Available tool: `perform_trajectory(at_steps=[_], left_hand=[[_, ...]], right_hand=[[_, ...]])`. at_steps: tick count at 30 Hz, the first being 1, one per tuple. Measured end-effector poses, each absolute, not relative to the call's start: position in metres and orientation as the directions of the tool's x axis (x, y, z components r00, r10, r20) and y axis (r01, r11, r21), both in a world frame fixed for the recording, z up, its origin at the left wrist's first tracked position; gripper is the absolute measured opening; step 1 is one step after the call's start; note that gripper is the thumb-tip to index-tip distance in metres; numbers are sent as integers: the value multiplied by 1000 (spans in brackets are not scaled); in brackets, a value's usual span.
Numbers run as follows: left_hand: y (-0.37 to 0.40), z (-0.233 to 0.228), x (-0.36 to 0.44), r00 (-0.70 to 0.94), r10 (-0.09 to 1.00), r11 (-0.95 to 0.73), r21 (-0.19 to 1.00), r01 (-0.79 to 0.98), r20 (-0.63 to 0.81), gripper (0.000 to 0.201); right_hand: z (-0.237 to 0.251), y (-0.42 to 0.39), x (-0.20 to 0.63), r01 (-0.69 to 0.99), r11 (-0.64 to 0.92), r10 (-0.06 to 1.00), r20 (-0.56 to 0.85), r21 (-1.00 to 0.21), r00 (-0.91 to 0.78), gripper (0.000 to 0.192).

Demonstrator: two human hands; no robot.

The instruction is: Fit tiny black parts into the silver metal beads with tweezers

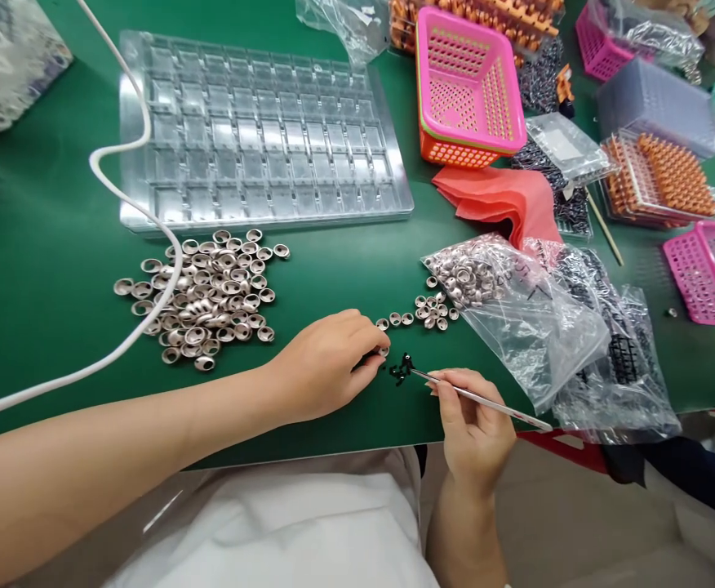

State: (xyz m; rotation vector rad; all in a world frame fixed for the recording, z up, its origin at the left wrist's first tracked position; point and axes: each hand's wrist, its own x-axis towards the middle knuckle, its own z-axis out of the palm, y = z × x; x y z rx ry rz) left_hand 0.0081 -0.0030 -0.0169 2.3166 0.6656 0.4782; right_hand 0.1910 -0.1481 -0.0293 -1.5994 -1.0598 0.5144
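Note:
My left hand rests on the green table and pinches one small silver metal cup between its fingertips. My right hand grips a thin pick tool like a pen; its tip reaches a small cluster of tiny black rings just right of the pinched cup. A large heap of silver cups lies to the left. A few loose cups sit ahead of my fingers, spilled from an open clear bag of cups.
A clear plastic compartment tray lies at the back. A white cable curves across the heap. Pink baskets, red cloth, bags of black parts and orange parts trays crowd the right side.

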Motion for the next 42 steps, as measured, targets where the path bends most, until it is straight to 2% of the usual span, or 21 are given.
perform_trajectory(at_steps=[6,12,26,33,42], left_hand=[[3,-17,5,811,575,-618,709,340,112,14],[7,-16,5,822,567,-562,756,336,56,12],[8,-17,4,824,561,-563,765,313,75,11],[8,-17,4,825,561,-560,766,316,70,10],[8,-17,4,824,563,-565,759,325,66,9]], right_hand=[[-28,-146,194,411,82,875,262,-908,406,27],[-29,-146,193,437,62,870,263,-897,418,28],[-27,-143,193,511,115,879,327,-852,346,30],[-28,-143,192,512,109,861,338,-852,380,26],[-29,-144,191,510,123,849,357,-851,390,33]])
